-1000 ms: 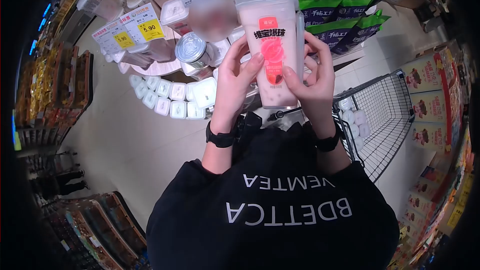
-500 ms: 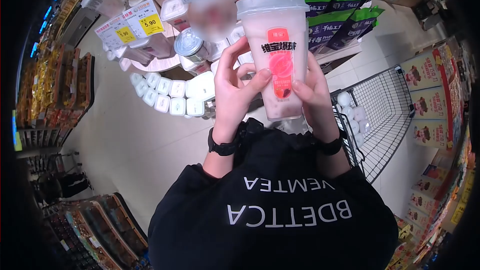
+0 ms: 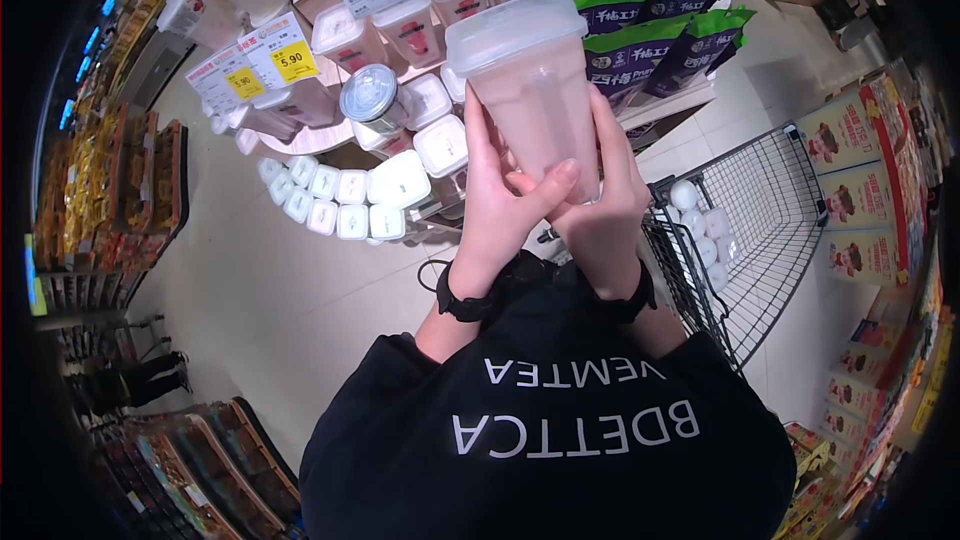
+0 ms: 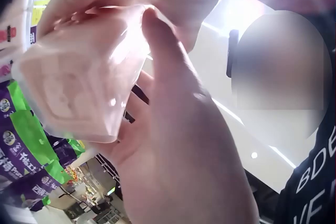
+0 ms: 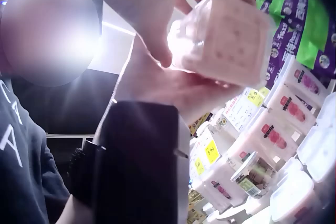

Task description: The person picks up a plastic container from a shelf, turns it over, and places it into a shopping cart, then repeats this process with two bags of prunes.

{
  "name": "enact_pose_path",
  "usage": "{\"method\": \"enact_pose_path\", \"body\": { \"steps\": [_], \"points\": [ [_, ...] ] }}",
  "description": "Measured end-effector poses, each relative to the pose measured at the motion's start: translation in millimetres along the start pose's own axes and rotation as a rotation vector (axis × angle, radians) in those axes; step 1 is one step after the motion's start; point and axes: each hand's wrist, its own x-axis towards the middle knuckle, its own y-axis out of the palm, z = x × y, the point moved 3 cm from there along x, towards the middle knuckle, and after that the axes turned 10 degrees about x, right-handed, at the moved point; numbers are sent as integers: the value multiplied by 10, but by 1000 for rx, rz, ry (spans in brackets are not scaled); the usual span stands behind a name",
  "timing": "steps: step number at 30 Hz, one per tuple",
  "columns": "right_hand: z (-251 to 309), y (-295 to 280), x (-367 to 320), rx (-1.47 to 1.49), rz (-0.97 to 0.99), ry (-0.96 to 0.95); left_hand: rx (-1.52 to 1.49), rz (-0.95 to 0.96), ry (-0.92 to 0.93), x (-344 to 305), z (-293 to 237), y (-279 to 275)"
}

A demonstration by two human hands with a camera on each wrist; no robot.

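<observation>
Both hands hold a tall square plastic cup (image 3: 535, 90) with pale pink contents and a frosted lid. Its lid leans away from the body, and a plain side without the label faces up. My left hand (image 3: 500, 200) grips its left side, the thumb laid across the lower front. On the right, my right hand (image 3: 605, 215) wraps the side and lower end, its palm partly behind the left thumb. Both wrist views show the pink cup (image 4: 79, 79) from underneath, base towards the camera, with fingers around it.
A display of pink lidded cups (image 3: 410, 30) and a round silver-lidded jar (image 3: 375, 98) stands ahead. Square white-lidded tubs (image 3: 325, 185) line its edge. Purple-green prune bags (image 3: 640, 50) lie behind the cup. To the right stands a wire shopping cart (image 3: 775, 230) holding several white containers (image 3: 705, 235).
The cup has been turned so its red label no longer faces up, and tilted. The right hand has shifted down towards its lower end, close to the left.
</observation>
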Motion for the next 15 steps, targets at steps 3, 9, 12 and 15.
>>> {"method": "enact_pose_path", "body": {
  "steps": [3,9,12,15],
  "points": [
    [103,-80,48,-48,56,-82,-290,58,-232,52,55,-120],
    [42,-93,55,101,169,-130,-575,63,-274,91,266,-165],
    [31,-60,47,110,108,-72,-677,186,-322,76,279,-163],
    [38,-28,48,97,133,-76,-749,185,-306,69,260,-151]
  ]
}}
